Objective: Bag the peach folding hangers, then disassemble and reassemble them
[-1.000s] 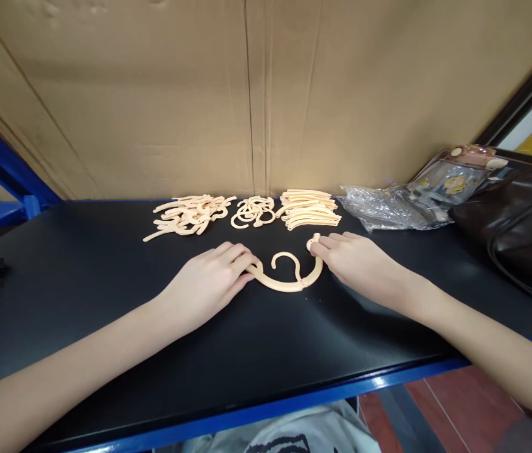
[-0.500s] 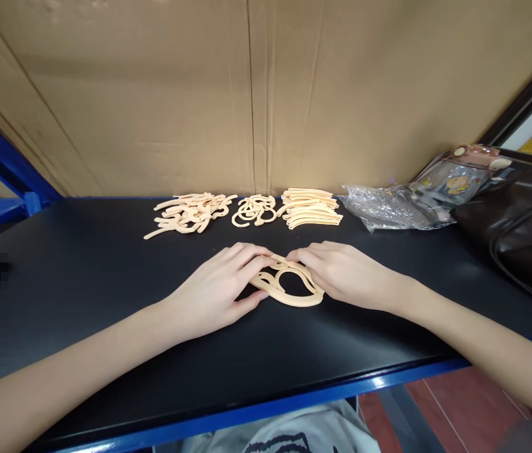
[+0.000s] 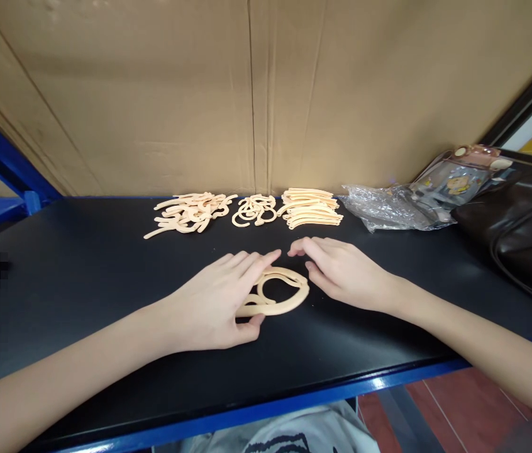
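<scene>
A beige plastic folding hanger (image 3: 289, 306), folded into a rounded loop, lies on the black tabletop. My left hand (image 3: 212, 299) covers its left end, with the thumb along the near edge and the fingers over the far side. My right hand (image 3: 344, 270) is just right of the hanger, apart from it, with bent fingers, a gap between thumb and forefinger, and nothing held. Behind them sit a pile of curved beige hanger arms (image 3: 190, 211), a small heap of beige hooks (image 3: 259, 211) and a stack of slim curved bars (image 3: 313, 207).
Crumpled clear plastic bags (image 3: 388, 207) lie at the back right, beside a dark leather bag (image 3: 525, 220). A cardboard wall (image 3: 176, 94) closes off the back. The table's blue front edge (image 3: 266, 412) runs close to my body.
My right hand has let go of the hanger and is now apart from it. My left hand has shifted the hanger slightly left and toward me.
</scene>
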Action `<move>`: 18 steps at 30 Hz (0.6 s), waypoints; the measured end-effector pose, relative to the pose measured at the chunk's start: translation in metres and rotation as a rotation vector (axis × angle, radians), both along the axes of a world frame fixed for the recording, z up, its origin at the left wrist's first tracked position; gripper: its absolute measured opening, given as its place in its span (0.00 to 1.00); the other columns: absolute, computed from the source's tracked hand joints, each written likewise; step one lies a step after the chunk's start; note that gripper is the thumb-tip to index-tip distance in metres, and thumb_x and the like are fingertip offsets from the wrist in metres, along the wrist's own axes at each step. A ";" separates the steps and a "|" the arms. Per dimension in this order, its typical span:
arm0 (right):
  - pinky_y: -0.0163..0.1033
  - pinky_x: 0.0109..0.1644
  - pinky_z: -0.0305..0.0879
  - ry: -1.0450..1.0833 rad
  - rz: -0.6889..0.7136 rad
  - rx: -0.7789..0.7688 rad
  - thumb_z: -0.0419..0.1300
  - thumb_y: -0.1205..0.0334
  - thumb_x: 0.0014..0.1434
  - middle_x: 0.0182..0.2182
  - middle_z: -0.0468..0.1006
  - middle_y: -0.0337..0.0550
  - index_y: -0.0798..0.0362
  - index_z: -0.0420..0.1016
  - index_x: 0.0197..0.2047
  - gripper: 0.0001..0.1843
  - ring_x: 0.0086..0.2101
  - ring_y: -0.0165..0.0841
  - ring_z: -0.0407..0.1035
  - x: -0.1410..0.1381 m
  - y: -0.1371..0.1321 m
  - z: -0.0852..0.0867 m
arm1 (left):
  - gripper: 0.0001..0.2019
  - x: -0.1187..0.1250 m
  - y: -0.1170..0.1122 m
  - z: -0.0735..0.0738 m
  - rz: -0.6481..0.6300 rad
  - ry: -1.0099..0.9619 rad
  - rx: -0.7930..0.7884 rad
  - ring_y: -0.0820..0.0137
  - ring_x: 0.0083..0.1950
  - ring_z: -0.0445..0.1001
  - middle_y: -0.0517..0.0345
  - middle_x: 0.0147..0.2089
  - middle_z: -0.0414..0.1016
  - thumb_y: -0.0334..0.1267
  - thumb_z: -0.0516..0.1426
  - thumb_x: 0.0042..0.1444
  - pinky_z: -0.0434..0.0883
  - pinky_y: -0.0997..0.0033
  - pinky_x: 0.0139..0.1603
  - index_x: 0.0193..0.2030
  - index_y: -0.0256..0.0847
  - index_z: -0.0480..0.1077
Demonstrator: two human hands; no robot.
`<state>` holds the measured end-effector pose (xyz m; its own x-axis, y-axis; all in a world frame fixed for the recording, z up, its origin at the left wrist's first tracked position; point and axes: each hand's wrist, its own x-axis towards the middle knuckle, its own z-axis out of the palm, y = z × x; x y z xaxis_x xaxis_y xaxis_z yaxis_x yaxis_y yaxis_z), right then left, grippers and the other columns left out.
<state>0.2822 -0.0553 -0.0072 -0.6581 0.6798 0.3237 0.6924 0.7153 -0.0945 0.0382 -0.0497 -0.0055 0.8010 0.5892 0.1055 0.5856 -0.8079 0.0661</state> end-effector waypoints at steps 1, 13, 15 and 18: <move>0.43 0.48 0.66 0.015 -0.016 0.012 0.49 0.75 0.60 0.44 0.76 0.47 0.54 0.61 0.50 0.16 0.43 0.37 0.71 0.001 0.001 0.001 | 0.37 -0.002 -0.001 0.001 0.039 0.041 0.050 0.56 0.55 0.69 0.44 0.59 0.68 0.38 0.54 0.52 0.66 0.54 0.56 0.69 0.33 0.50; 0.41 0.45 0.65 -0.006 -0.011 0.001 0.52 0.67 0.64 0.39 0.76 0.44 0.53 0.66 0.46 0.07 0.39 0.35 0.71 0.002 0.003 0.002 | 0.33 -0.014 0.016 -0.002 0.141 0.146 0.097 0.55 0.66 0.61 0.44 0.68 0.60 0.53 0.43 0.65 0.60 0.55 0.63 0.69 0.32 0.53; 0.42 0.45 0.65 -0.019 -0.006 -0.012 0.52 0.67 0.65 0.39 0.77 0.44 0.53 0.67 0.46 0.07 0.39 0.36 0.71 0.002 0.003 0.002 | 0.31 -0.016 0.022 0.003 0.162 0.136 0.034 0.56 0.63 0.65 0.46 0.66 0.64 0.54 0.44 0.65 0.63 0.58 0.60 0.67 0.35 0.57; 0.44 0.46 0.66 -0.050 0.007 -0.042 0.52 0.65 0.65 0.40 0.76 0.45 0.53 0.68 0.46 0.07 0.39 0.37 0.71 0.002 0.003 0.001 | 0.27 -0.031 0.034 0.013 0.159 0.129 -0.041 0.58 0.57 0.70 0.50 0.60 0.69 0.52 0.50 0.62 0.67 0.60 0.55 0.63 0.40 0.63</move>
<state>0.2838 -0.0526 -0.0058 -0.6777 0.6871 0.2618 0.6917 0.7165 -0.0898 0.0077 -0.0155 0.0072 0.7029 0.7111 -0.0188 0.7113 -0.7027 0.0133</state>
